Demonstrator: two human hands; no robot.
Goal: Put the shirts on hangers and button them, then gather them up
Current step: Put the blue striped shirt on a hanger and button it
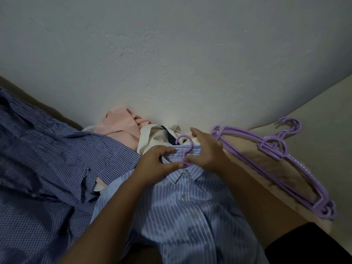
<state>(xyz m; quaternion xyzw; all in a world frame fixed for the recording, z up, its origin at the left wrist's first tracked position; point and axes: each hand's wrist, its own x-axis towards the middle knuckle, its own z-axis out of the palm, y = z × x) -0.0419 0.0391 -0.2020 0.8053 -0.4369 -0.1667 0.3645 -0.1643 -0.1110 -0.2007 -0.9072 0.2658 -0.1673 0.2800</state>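
Note:
A light blue striped shirt point(186, 212) lies front up before me, buttoned down its placket, on a purple hanger whose hook point(185, 144) sticks out of the collar. My left hand point(158, 164) pinches the collar's left side beside the hook. On the collar's right side my right hand point(206, 151) holds the fabric, thumb near the hook's stem and forefinger stretched out. A dark blue checked shirt point(47, 168) is spread out to the left.
A pink shirt point(122, 124) and a cream shirt point(152, 138) are crumpled against the white wall point(171, 54) behind the collar. Several purple hangers point(276, 159) lie stacked on the beige surface point(314, 115) to the right.

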